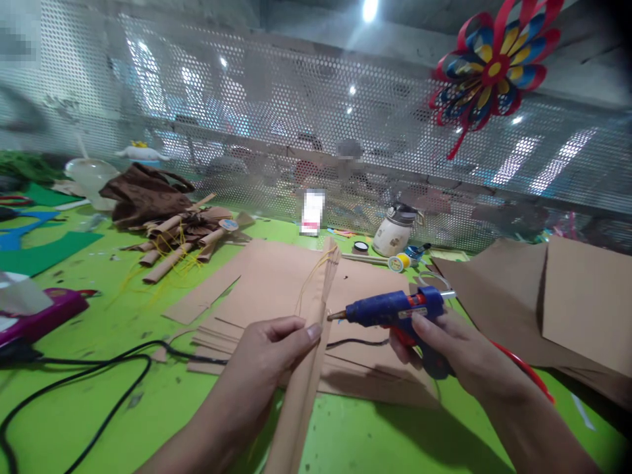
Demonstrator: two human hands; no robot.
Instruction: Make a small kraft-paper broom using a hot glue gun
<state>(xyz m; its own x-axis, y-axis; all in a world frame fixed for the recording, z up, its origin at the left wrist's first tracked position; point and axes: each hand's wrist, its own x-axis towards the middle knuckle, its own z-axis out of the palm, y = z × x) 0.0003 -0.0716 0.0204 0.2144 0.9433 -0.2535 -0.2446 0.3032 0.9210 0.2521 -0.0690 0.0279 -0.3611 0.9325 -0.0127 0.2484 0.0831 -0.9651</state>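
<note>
My left hand [279,345] grips a long rolled tube of brown paper [303,382], thumb on top, the tube tilted away from me. Pleated paper and a yellow thread [313,263] show at its far end. In my right hand [444,339] is a blue hot glue gun [380,308], a clear glue stick poking from its back. Its nozzle points left, right by the tube's edge near my left thumb; whether it touches, I cannot tell. Beneath both hands lie stacked brown paper sheets [266,276].
Finished-looking paper rolls with yellow thread [172,253] lie at left beside a brown cloth bag [143,194]. A black cord [148,345] crosses the green table. At the back stand a white bottle [392,230] and yellow thread spool [399,262]. Brown card [587,303] lies right.
</note>
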